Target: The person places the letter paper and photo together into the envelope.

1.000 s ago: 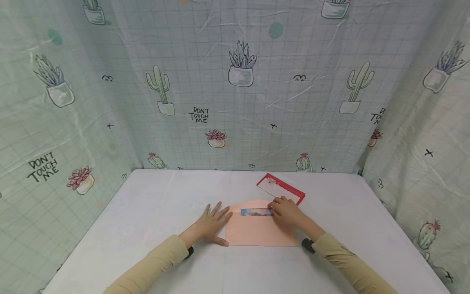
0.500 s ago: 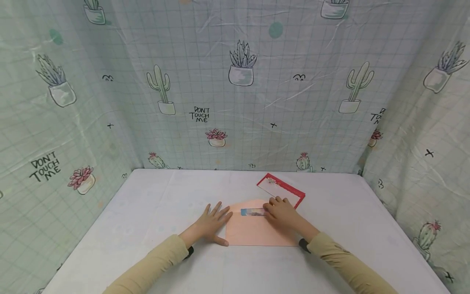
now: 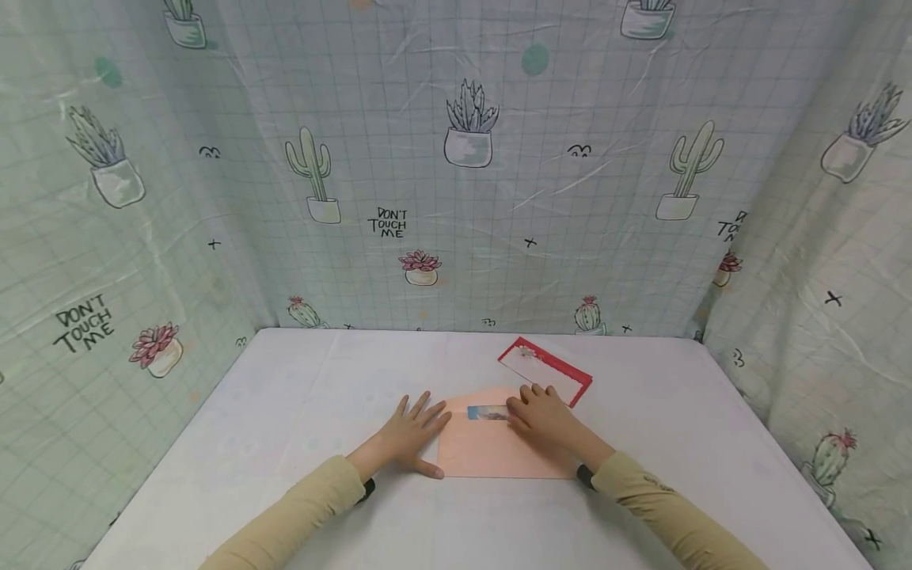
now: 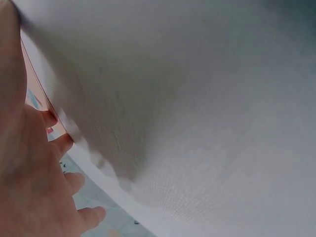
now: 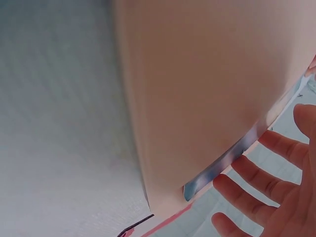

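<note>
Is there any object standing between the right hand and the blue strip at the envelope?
Nothing visible does: the fingertips of the right hand are right at the blue strip. The left hand is by the envelope's left edge and the red-edged card lies beyond it, both out of the way.

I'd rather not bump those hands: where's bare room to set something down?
The table looks bare left of the left hand, beyond the envelope left of the red-edged card, and rightward of that card. Another free patch lies between the sleeves, in front of the envelope. Around the right hand, it's crowded: colourful strip, envelope and card.
</note>
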A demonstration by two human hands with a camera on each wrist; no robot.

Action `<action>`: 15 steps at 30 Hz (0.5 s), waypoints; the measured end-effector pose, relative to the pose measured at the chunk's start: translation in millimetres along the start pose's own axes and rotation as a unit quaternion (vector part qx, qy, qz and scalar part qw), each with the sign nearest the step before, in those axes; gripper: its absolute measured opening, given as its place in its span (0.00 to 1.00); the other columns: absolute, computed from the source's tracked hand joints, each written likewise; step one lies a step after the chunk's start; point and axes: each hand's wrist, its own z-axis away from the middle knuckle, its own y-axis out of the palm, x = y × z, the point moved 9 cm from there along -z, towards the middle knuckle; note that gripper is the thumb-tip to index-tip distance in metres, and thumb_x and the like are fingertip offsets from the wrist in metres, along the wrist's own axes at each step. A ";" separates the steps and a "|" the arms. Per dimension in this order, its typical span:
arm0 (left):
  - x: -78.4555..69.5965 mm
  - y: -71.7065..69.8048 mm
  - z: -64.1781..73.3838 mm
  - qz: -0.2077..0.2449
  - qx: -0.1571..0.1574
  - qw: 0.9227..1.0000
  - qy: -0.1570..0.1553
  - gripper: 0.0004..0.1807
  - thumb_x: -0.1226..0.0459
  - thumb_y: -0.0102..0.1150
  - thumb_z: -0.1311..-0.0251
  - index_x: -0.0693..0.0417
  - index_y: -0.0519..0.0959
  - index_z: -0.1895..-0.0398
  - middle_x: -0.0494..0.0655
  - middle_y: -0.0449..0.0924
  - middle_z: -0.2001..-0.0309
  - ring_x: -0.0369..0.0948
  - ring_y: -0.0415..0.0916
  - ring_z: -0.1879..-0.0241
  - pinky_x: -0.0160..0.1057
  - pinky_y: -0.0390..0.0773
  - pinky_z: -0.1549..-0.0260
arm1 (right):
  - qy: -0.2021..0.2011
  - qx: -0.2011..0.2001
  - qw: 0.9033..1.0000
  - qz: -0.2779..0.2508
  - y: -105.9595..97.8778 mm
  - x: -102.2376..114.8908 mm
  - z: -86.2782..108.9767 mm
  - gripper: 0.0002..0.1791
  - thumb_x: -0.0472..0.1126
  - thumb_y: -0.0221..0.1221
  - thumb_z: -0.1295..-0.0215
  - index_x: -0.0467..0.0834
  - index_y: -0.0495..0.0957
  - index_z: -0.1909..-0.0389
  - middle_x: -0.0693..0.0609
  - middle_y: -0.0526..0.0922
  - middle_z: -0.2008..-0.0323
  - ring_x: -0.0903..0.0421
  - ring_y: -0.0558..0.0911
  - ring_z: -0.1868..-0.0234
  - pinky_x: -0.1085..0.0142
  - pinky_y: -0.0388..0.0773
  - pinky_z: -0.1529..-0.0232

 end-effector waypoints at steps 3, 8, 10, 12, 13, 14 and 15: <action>0.7 0.7 -0.1 -0.002 0.001 1.000 -0.002 0.55 0.29 0.47 0.60 0.50 0.51 0.32 0.50 0.47 0.30 0.55 0.39 0.31 0.62 0.48 0.39 | 0.000 0.000 1.000 0.006 0.6 0.8 0.4 0.14 0.52 0.52 0.40 0.47 0.72 0.60 0.48 0.69 0.71 0.53 0.65 0.69 0.60 0.62 0.68; 0.3 -1.1 0.5 0.001 -0.006 1.000 0.001 0.54 0.29 0.48 0.60 0.51 0.52 0.32 0.50 0.48 0.30 0.56 0.41 0.31 0.62 0.49 0.39 | 0.002 -0.003 1.000 -0.006 0.0 1.4 2.1 0.13 0.52 0.54 0.41 0.49 0.72 0.60 0.49 0.68 0.72 0.54 0.65 0.69 0.60 0.61 0.67; -0.3 -2.8 1.1 0.001 -0.011 1.000 0.002 0.54 0.29 0.49 0.60 0.51 0.53 0.33 0.50 0.49 0.31 0.56 0.42 0.31 0.62 0.50 0.39 | 0.002 -0.004 1.000 -0.013 -0.6 1.4 2.9 0.13 0.52 0.54 0.41 0.50 0.72 0.60 0.50 0.68 0.72 0.54 0.65 0.69 0.61 0.61 0.67; -0.4 -3.6 1.4 0.000 -0.013 1.000 0.002 0.54 0.29 0.49 0.60 0.51 0.53 0.33 0.50 0.50 0.31 0.55 0.42 0.31 0.61 0.50 0.40 | 0.001 -0.006 1.000 -0.020 -1.2 1.6 3.6 0.13 0.52 0.55 0.42 0.50 0.72 0.60 0.51 0.67 0.72 0.55 0.64 0.69 0.62 0.59 0.67; -0.5 -3.9 1.6 -0.001 -0.014 1.000 0.003 0.54 0.29 0.49 0.60 0.51 0.53 0.33 0.50 0.50 0.31 0.55 0.42 0.31 0.61 0.51 0.40 | 0.000 -0.007 1.000 -0.019 -1.4 1.6 3.8 0.13 0.52 0.55 0.42 0.50 0.72 0.60 0.51 0.67 0.72 0.55 0.64 0.69 0.62 0.59 0.67; -0.6 -4.0 1.7 -0.002 -0.013 1.000 0.002 0.54 0.29 0.49 0.60 0.51 0.53 0.33 0.50 0.49 0.31 0.55 0.42 0.31 0.61 0.51 0.40 | -0.001 -0.010 1.000 -0.017 -1.7 1.8 3.9 0.13 0.52 0.55 0.42 0.50 0.72 0.60 0.51 0.67 0.72 0.55 0.64 0.69 0.62 0.59 0.68; -0.6 -3.9 1.7 -0.003 -0.012 1.000 0.002 0.54 0.29 0.49 0.60 0.51 0.53 0.33 0.50 0.49 0.31 0.55 0.42 0.31 0.61 0.51 0.40 | -0.004 -0.011 1.000 -0.015 -1.9 2.2 4.0 0.13 0.52 0.55 0.42 0.51 0.72 0.60 0.51 0.67 0.73 0.55 0.64 0.69 0.62 0.59 0.68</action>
